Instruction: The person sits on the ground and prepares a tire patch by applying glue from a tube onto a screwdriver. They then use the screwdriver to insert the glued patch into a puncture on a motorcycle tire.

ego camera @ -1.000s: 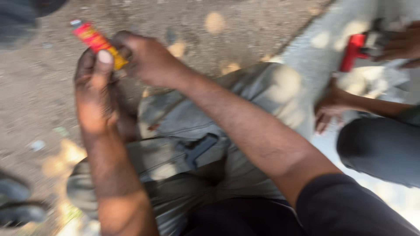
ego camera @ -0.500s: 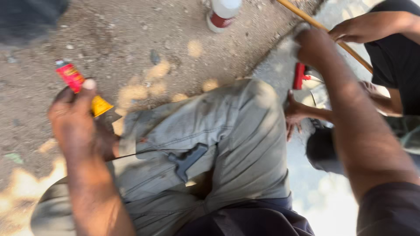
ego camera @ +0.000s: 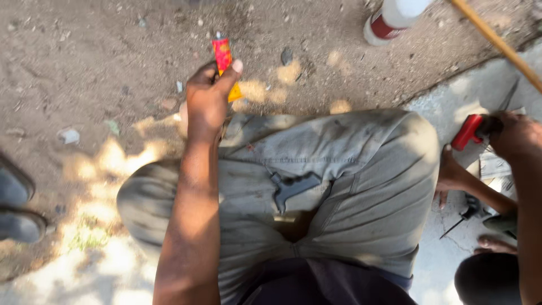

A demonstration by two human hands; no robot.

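My left hand (ego camera: 208, 101) grips the tube (ego camera: 223, 59); my right hand (ego camera: 516, 135) clasps a red tool (ego camera: 467, 131) (partly hidden).

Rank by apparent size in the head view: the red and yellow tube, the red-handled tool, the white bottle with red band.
1. White bottle with red band, though cut off by the frame edge.
2. and 3. Red and yellow tube and red-handled tool: both partly covered by hands, too close to rank.

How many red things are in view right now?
3: a red tube in the left hand, a red handle by the right hand, and a can's red band at top. Others may be hidden.
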